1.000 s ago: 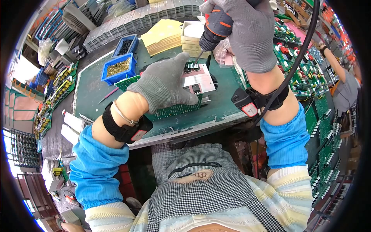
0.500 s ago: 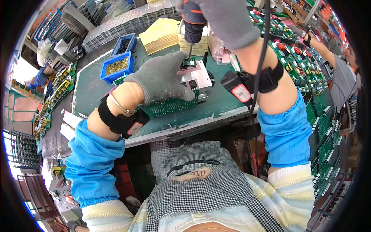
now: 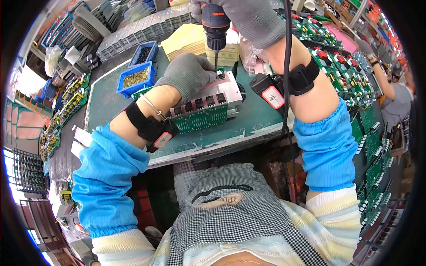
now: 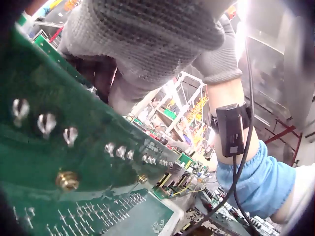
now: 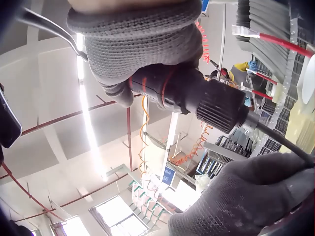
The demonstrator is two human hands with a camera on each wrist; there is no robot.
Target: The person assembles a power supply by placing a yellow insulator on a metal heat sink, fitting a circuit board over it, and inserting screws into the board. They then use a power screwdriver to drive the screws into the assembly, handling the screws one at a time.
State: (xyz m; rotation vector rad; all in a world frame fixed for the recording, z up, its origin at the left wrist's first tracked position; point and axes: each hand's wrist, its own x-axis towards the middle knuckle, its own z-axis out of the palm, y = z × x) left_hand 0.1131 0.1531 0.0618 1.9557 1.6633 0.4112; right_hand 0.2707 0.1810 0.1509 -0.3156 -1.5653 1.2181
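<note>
In the head view, my gloved right hand (image 3: 255, 22) grips a black and orange power drill (image 3: 215, 27), its long bit (image 3: 216, 61) pointing down at the circuit board assembly. My gloved left hand (image 3: 188, 75) reaches over that assembly, thumb and fingers pinching at the lower end of the bit. The green circuit board (image 3: 204, 119) stands on edge, with a row of black components along a pale metal plate (image 3: 233, 92). From the right wrist, the drill's chuck (image 5: 221, 105) and the left fingers (image 5: 275, 172) at the bit show. The left wrist view has solder points on the board (image 4: 88, 162).
Blue bins of brass-coloured screws (image 3: 135, 78) and black parts (image 3: 144, 54) stand left on the green table (image 3: 106, 106). Behind are yellow sheets (image 3: 184, 40) and a box (image 3: 228, 53). A black cable (image 3: 287, 66) hangs by the right arm. More circuit boards (image 3: 344, 73) lie at right.
The drill has swung left and now stands more upright over the assembly. My left hand has moved from the assembly's near edge up to the bit tip, uncovering the row of black components.
</note>
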